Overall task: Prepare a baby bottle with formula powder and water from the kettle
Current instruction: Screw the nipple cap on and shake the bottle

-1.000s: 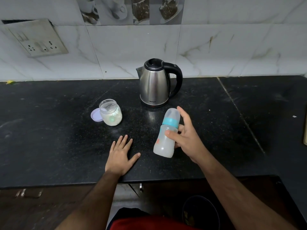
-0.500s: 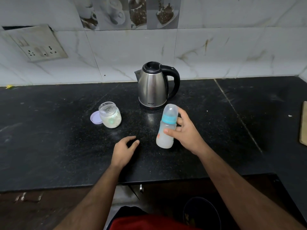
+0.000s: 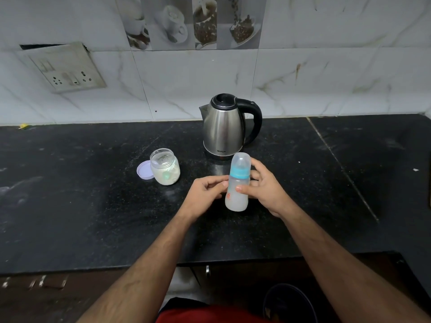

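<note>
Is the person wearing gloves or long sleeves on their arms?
No. The left hand and right hand are both bare, with no gloves, rings, watch or bracelets showing. The forearms are bare too, with no sleeves anywhere along them. The only clothing in view is a bit of red fabric at the bottom edge.

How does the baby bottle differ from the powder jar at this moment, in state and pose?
The baby bottle is capped, its clear dome over a teal collar; the powder jar is open, its lid lying beside it. The bottle is held by the right hand with the left hand at its side; the jar stands untouched on the counter. The bottle is tall and slim, the jar squat. Both are translucent and upright.
</note>
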Demonstrator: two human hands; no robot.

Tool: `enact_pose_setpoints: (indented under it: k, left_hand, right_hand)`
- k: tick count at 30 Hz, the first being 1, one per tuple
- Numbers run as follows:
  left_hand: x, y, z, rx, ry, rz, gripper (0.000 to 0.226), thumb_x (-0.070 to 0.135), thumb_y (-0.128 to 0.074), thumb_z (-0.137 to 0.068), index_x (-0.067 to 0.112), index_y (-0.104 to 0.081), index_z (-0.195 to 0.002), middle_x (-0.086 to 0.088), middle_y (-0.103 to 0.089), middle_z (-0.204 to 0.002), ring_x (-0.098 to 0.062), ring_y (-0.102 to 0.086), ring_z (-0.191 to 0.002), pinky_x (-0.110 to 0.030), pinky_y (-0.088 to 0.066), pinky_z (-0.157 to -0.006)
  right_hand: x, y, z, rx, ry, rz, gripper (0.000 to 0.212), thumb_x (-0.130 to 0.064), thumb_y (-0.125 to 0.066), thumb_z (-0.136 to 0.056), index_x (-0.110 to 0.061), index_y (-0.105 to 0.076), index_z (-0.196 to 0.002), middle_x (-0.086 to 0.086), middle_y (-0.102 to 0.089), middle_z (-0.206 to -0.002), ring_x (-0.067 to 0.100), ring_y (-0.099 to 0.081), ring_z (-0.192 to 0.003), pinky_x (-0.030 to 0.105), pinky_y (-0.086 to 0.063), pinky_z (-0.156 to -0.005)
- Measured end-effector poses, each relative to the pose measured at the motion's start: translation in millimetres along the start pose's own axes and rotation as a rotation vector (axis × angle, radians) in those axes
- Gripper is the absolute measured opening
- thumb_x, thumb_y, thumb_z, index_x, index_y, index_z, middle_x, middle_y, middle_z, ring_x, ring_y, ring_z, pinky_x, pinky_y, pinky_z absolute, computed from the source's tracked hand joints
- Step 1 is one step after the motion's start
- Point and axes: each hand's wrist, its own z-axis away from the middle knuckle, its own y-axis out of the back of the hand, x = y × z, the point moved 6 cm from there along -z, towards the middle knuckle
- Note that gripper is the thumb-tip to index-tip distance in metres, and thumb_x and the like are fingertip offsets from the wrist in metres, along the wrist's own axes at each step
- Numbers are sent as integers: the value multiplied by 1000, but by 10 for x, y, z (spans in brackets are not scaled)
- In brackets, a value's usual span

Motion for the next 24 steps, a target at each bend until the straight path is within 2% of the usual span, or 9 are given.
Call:
enact_pose_setpoints:
  k: [6,9,14,18,21,22,24]
  left_hand:
    - [-102,48,-89,-15,16,-23,27,17,-58,-98,18,-69,-123,4,-75,-113,-12,-70,-105,-28,-55,-86]
    - [-164,62,-188,-4,28,-37,26,18,-60,-97,23,-71,-120,7,-74,-113,-9,-69,-105,-27,-54,-84]
    - [-181,51,-484,5,44,-85,29,19,-63,-95,25,-68,-123,12,-73,-111,4,-66,-94,-23,-52,-79]
    - [-123,44,-707,-16,40,-156,33,19,-63,-96,27,-65,-128,13,-72,-116,3,-65,-99,-21,-53,-77]
    - [-110,30,-907,-40,36,-210,38,15,-61,-96,26,-63,-132,10,-70,-122,1,-64,-100,-13,-51,-76]
    - [-103,27,-963,-46,36,-233,40,12,-60,-95,25,-62,-134,10,-69,-124,1,-64,-101,-13,-51,-80]
    - [-129,24,-1086,-54,33,-277,45,5,-59,-94,22,-61,-135,8,-67,-128,-5,-64,-112,-23,-50,-92]
  right_hand:
    - [143,-6,-120,15,-29,49,79,3,-79,-76,-21,-43,-142,7,-68,-121,19,-70,-107,35,-57,-90]
    - [173,24,-217,25,-16,182,65,1,-82,-74,-18,-54,-130,-1,-69,-119,12,-68,-108,30,-55,-94]
    - [169,141,-487,106,13,418,58,-8,-87,-68,-29,-59,-115,-13,-69,-106,7,-65,-100,24,-51,-88]
    - [129,184,-701,127,19,500,65,-7,-85,-70,-22,-58,-126,-12,-64,-109,0,-60,-93,15,-47,-81]
    - [123,275,-883,147,13,548,67,-7,-85,-70,-19,-57,-130,-6,-62,-117,5,-58,-98,15,-43,-81]
    - [131,302,-937,149,6,553,67,-7,-84,-71,-19,-56,-130,-6,-62,-117,6,-58,-101,16,-43,-83]
    - [154,348,-1036,159,-11,559,66,-5,-83,-72,-18,-55,-131,-7,-61,-115,7,-57,-103,21,-46,-87]
